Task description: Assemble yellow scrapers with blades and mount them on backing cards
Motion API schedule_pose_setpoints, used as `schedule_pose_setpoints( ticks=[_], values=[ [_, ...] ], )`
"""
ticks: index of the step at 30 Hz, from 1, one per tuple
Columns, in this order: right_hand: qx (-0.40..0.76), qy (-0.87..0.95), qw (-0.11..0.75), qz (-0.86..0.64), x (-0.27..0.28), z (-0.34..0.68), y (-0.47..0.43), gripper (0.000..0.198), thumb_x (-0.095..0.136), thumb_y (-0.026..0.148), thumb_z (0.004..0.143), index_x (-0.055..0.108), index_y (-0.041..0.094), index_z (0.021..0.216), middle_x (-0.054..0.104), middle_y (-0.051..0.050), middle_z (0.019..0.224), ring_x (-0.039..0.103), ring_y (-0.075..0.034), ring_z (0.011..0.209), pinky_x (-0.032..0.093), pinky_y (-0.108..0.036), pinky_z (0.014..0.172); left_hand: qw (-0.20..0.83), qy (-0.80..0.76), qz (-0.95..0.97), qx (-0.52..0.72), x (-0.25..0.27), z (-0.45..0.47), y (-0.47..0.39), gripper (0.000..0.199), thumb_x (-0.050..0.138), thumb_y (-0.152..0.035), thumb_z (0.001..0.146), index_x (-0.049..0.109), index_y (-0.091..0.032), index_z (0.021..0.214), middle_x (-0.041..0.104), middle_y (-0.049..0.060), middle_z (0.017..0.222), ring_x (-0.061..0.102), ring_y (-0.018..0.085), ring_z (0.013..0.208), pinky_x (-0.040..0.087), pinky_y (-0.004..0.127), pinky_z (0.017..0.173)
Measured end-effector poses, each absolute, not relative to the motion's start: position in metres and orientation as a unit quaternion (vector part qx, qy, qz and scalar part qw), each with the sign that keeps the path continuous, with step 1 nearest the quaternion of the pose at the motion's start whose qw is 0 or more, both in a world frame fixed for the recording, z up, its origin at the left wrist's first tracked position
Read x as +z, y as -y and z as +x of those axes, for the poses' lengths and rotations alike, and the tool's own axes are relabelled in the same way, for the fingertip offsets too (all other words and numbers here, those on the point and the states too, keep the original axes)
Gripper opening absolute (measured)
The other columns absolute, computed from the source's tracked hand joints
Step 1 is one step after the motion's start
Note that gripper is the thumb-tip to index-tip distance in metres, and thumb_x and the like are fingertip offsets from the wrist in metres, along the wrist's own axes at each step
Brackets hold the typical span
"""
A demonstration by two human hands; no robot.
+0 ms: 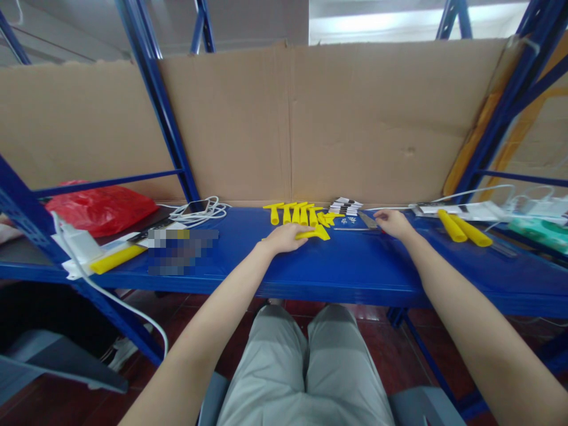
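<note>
My left hand is wrapped round a yellow plastic handle with a flared end, held lengthwise over the blue shelf. My right hand is farther right with its fingers pinched together; whatever they hold is too small to make out. Just left of those fingers lies a flat grey metal piece. Several yellow T-shaped handles stand in a row behind my left hand, with small yellow pieces beside them. Small silvery parts and a thin rod lie between my hands.
Black-and-white packets are stacked by the cardboard wall. Two yellow tubes lie at right. A coiled white cable, red plastic bag and yellow tube are at left. Blue uprights frame the shelf.
</note>
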State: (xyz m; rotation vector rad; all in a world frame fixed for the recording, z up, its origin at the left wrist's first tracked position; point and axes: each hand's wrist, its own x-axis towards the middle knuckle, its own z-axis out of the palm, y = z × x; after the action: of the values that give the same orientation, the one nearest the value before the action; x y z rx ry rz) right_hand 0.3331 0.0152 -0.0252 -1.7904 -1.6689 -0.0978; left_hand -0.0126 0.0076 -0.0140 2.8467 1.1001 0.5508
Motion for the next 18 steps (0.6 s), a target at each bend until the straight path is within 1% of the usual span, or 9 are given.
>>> schedule_pose_setpoints(
  ticks=[2,5,9,12,14,16,18],
  values=[
    [-0.042,0.626,0.312,-0.714,-0.028,0.336,-0.017,0.026,0.053,0.018,0.069,0.071,0.019,0.087,0.072,-0.007,0.083,0.066,-0.022,0.078,0.051,-0.034,0.073,0.026,-0.350,0.921,0.172,-0.012,-0.012,-0.005,0.043,0.050,-0.029,0.085,0.059,-0.026,0.127,0.062,0.002,0.127,0.059,0.021,0.114,0.042,0.031,0.099],
    [-0.050,0.598,0.264,-0.755,-0.028,0.335,-0.018,0.021,0.056,0.022,0.069,0.072,0.023,0.082,0.072,-0.007,0.085,0.065,-0.025,0.084,0.049,-0.041,0.077,0.038,-0.351,0.921,0.164,-0.010,-0.011,-0.003,0.045,0.054,-0.027,0.081,0.060,-0.025,0.126,0.067,0.003,0.120,0.064,0.021,0.104,0.046,0.030,0.093],
    [-0.049,0.579,0.232,-0.780,-0.024,0.327,-0.015,0.022,0.055,0.022,0.069,0.072,0.024,0.084,0.072,-0.008,0.092,0.064,-0.029,0.091,0.046,-0.050,0.083,0.029,-0.339,0.927,0.158,-0.010,-0.010,-0.003,0.045,0.055,-0.022,0.078,0.063,-0.024,0.122,0.066,0.004,0.121,0.061,0.022,0.109,0.045,0.031,0.094],
    [-0.061,0.561,0.233,-0.792,-0.021,0.323,-0.016,0.025,0.053,0.018,0.069,0.072,0.022,0.086,0.071,-0.012,0.097,0.064,-0.032,0.095,0.043,-0.054,0.084,0.037,-0.339,0.926,0.160,-0.011,-0.010,-0.004,0.046,0.056,-0.020,0.076,0.064,-0.024,0.121,0.066,0.004,0.122,0.060,0.022,0.110,0.044,0.031,0.095],
    [-0.070,0.547,0.230,-0.802,-0.020,0.323,-0.020,0.023,0.052,0.018,0.071,0.071,0.020,0.083,0.070,-0.015,0.096,0.063,-0.034,0.095,0.042,-0.056,0.084,0.048,-0.341,0.925,0.163,-0.012,-0.011,-0.005,0.045,0.056,-0.021,0.076,0.065,-0.026,0.120,0.066,0.002,0.121,0.061,0.021,0.109,0.044,0.030,0.094],
    [-0.069,0.540,0.218,-0.810,-0.020,0.326,-0.027,0.019,0.052,0.022,0.073,0.070,0.019,0.078,0.070,-0.017,0.093,0.063,-0.035,0.096,0.041,-0.058,0.084,0.052,-0.344,0.923,0.164,-0.012,-0.011,-0.005,0.043,0.057,-0.023,0.077,0.066,-0.026,0.119,0.066,0.001,0.120,0.061,0.020,0.109,0.045,0.028,0.093],
    [-0.068,0.539,0.200,-0.816,-0.019,0.330,-0.037,0.018,0.055,0.030,0.074,0.068,0.018,0.073,0.069,-0.017,0.089,0.063,-0.036,0.095,0.040,-0.059,0.084,0.054,-0.345,0.922,0.166,-0.013,-0.012,-0.005,0.039,0.057,-0.027,0.079,0.067,-0.026,0.117,0.067,0.000,0.120,0.061,0.020,0.109,0.045,0.028,0.092]
  ],
)
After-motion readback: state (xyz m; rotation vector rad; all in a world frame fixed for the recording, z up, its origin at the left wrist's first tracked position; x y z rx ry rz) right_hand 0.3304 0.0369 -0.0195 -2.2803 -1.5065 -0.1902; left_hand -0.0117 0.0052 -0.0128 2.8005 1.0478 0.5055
